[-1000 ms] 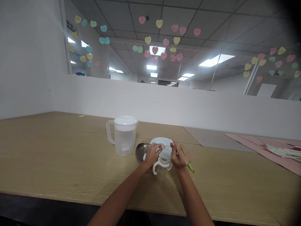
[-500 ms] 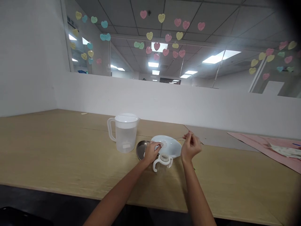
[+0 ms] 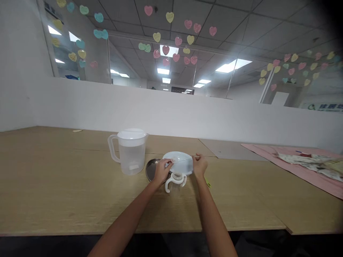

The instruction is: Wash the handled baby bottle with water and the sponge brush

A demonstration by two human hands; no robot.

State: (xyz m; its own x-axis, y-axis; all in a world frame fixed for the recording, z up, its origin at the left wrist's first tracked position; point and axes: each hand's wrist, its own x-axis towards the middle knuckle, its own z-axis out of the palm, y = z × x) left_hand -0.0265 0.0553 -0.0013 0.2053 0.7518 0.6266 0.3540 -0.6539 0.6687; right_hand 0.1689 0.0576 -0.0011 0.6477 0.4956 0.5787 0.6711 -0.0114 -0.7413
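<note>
My left hand [image 3: 161, 170] is closed, pinching a small clear round piece [image 3: 174, 160] by its edge over the white bowl [image 3: 184, 167]; it looks like a bottle nipple or cap part. Right of the bowl, my right hand [image 3: 199, 166] is closed on a thin, wire-like stick [image 3: 190, 159], which points left toward the clear piece. Whether its tip touches that piece I cannot tell. In front of the bowl, an uncapped clear baby bottle [image 3: 177, 180] with two white handles stands on the table. Partly hidden behind my left hand lies a metal dish [image 3: 150, 170].
A lidded translucent pitcher [image 3: 132, 153] of clear liquid stands left of the dish. Something yellow-green [image 3: 208, 182] pokes out by my right wrist. At the right lies a pink cloth [image 3: 268, 152] with patterned fabric on it. A white wall [image 3: 160, 110] closes off the table's back.
My right hand has lowered and moved closer to the bowl, bringing the stick nearer the clear piece. My left hand still holds that piece. The whole view has shifted to the right.
</note>
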